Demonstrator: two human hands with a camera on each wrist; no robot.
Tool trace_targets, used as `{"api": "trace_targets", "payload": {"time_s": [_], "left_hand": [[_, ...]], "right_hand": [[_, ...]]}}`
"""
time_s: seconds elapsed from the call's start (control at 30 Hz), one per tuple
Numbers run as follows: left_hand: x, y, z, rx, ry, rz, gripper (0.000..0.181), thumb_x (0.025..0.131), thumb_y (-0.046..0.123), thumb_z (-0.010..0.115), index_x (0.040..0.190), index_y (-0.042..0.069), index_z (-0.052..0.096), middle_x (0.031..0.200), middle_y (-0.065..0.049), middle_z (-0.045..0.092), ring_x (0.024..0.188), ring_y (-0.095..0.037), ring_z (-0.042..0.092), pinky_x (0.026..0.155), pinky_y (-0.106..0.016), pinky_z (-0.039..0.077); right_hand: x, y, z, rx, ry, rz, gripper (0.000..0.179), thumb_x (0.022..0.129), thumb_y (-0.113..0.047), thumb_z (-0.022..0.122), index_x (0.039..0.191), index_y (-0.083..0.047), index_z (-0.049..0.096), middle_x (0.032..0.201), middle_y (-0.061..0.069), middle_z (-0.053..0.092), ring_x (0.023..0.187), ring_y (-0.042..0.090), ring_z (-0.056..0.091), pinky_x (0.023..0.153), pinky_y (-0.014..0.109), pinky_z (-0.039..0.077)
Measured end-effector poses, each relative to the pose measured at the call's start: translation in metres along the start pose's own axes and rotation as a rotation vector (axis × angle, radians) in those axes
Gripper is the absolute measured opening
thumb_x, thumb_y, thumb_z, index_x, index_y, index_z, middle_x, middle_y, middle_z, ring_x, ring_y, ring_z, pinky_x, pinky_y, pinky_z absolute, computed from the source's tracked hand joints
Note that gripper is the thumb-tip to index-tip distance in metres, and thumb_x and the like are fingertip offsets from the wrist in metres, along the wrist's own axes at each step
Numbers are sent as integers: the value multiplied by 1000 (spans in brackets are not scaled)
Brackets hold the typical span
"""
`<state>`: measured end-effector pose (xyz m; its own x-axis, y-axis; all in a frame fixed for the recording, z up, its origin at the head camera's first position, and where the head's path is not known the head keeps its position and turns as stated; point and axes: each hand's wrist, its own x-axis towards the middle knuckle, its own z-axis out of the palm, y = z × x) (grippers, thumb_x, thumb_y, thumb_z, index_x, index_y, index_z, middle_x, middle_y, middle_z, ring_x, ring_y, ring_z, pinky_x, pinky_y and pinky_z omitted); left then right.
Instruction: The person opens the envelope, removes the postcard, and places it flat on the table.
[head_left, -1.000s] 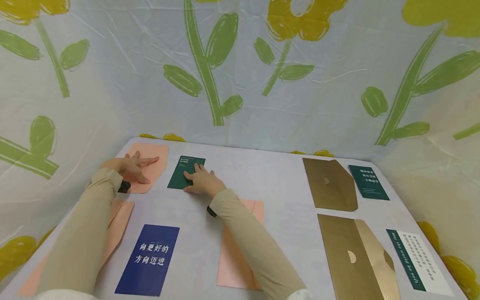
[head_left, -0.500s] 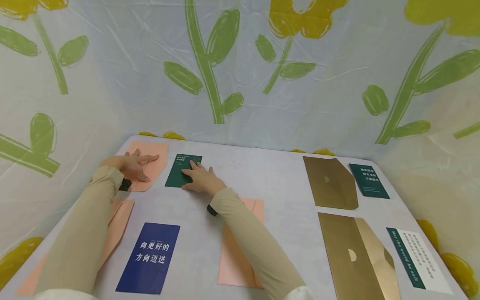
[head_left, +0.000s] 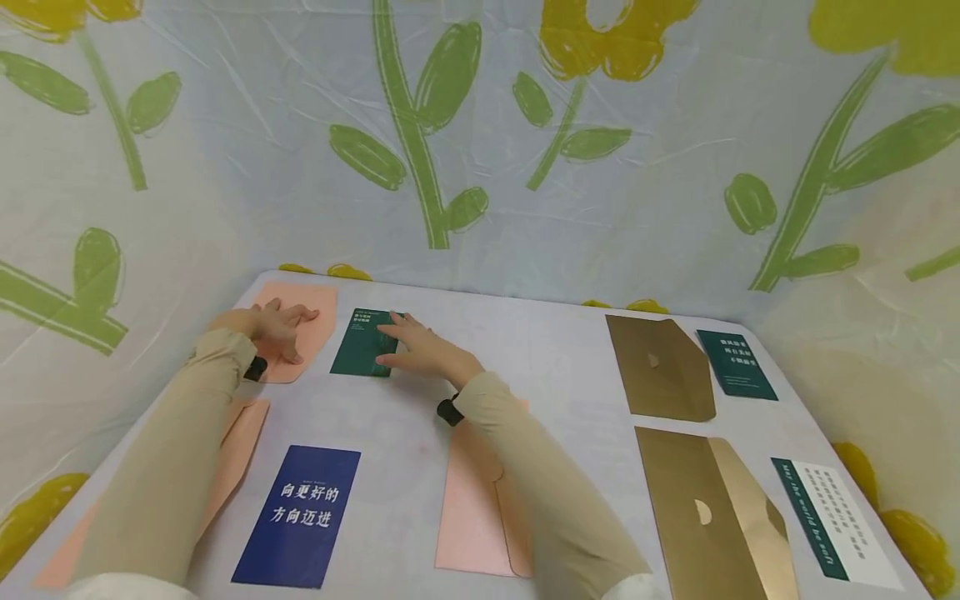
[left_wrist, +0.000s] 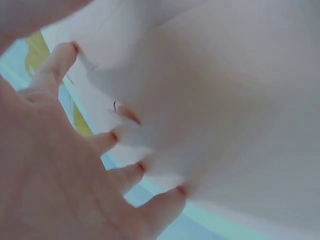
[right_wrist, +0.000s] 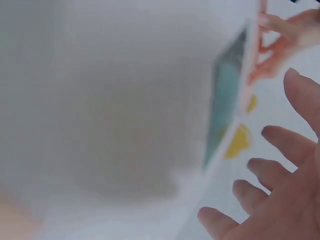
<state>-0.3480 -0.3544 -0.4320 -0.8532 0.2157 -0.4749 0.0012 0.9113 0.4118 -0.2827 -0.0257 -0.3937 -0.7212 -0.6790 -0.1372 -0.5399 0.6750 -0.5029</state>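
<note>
At the back left of the table lies a pink envelope [head_left: 318, 312], and my left hand [head_left: 277, 329] rests on it with spread fingers. The left wrist view has these fingertips [left_wrist: 134, 171] against the pale surface, near a small notch [left_wrist: 127, 114]. To the right of that envelope is a dark green card [head_left: 356, 346] with white lettering, lying flat. My right hand [head_left: 431, 350] is over the card's right edge, fingers spread and holding nothing. In the right wrist view those fingers [right_wrist: 275, 145] appear apart from the green card [right_wrist: 225, 100].
Nearer me lie a blue card [head_left: 296, 517], a pink envelope [head_left: 240, 450] partly under my left sleeve, and another pink envelope [head_left: 468, 525] under my right forearm. On the right are gold envelopes [head_left: 652, 375], a green card [head_left: 738, 364] and a white-and-green card [head_left: 840, 525]. Flowered cloth [head_left: 600, 225] rises behind.
The green card slid slightly left under my right hand, which has since drawn back to the right and lifted its palm. My left hand stays on the pink envelope, its fingers slightly more bent.
</note>
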Motion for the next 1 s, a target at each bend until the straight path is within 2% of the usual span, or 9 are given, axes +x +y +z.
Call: {"api": "trace_targets", "payload": {"time_s": [0.1, 0.2, 0.33, 0.47, 0.57, 0.7, 0.83, 0.93, 1.0], "left_hand": [[-4, 6, -5, 9, -31, -10, 121, 60, 42, 92, 156, 16, 23, 152, -39, -10, 137, -61, -10, 100, -80, 11], [-22, 25, -13, 12, -38, 33, 106, 70, 41, 86, 153, 12, 26, 151, -40, -14, 137, -60, -10, 98, -78, 19], [-48, 63, -24, 90, 37, 130, 84, 87, 40, 70, 151, 5, 26, 152, -43, -10, 137, -65, -8, 99, -80, 15], [-54, 106, -31, 171, 140, 260, 79, 93, 41, 64, 151, 1, 29, 153, -43, -4, 138, -65, -3, 102, -79, 10], [-61, 146, -32, 199, 167, 342, 77, 97, 37, 62, 154, 0, 24, 155, -40, -8, 141, -59, -8, 107, -75, 6], [-77, 201, -19, 305, 173, 422, 78, 101, 37, 57, 158, 3, 16, 159, -34, -9, 145, -53, -8, 111, -69, 5], [-102, 247, 9, 429, 206, 510, 82, 100, 41, 58, 158, 1, 15, 159, -33, 2, 146, -52, 1, 115, -63, 8], [-120, 271, 33, 491, 254, 531, 89, 99, 47, 58, 158, 1, 11, 159, -31, 12, 146, -51, 10, 115, -61, 13], [-128, 281, 49, 506, 274, 512, 93, 98, 51, 57, 159, 2, 6, 160, -29, 15, 146, -49, 13, 115, -60, 15]], "right_hand": [[-19, 6, -15, 25, 19, -62, 63, 101, -33, 58, 155, -8, 34, 165, 11, 10, 152, 26, 2, 120, 47, 12], [-43, 10, -30, 17, 56, -103, 62, 101, -33, 58, 154, -9, 35, 165, 11, 13, 152, 25, 5, 120, 43, 13], [-81, 12, -53, 17, 127, -144, 62, 101, -34, 59, 154, -10, 36, 164, 11, 17, 151, 24, 12, 119, 43, 17], [-120, 13, -78, 18, 216, -166, 59, 100, -30, 60, 151, -8, 41, 163, 10, 20, 150, 24, 18, 118, 44, 21], [-147, 15, -93, 4, 279, -157, 57, 100, -30, 61, 149, -8, 44, 163, 8, 23, 149, 24, 20, 117, 46, 22], [-182, 18, -105, -13, 333, -123, 58, 99, -32, 62, 150, -10, 44, 162, 6, 25, 150, 24, 20, 116, 49, 24], [-211, 24, -108, -43, 386, -98, 59, 98, -33, 64, 150, -12, 44, 161, 6, 28, 149, 26, 21, 115, 53, 25], [-228, 30, -104, -75, 425, -77, 60, 98, -33, 65, 150, -13, 44, 161, 7, 29, 148, 29, 24, 113, 56, 26], [-237, 35, -97, -97, 446, -70, 60, 97, -32, 66, 150, -12, 45, 160, 9, 31, 147, 32, 26, 114, 57, 24]]}}
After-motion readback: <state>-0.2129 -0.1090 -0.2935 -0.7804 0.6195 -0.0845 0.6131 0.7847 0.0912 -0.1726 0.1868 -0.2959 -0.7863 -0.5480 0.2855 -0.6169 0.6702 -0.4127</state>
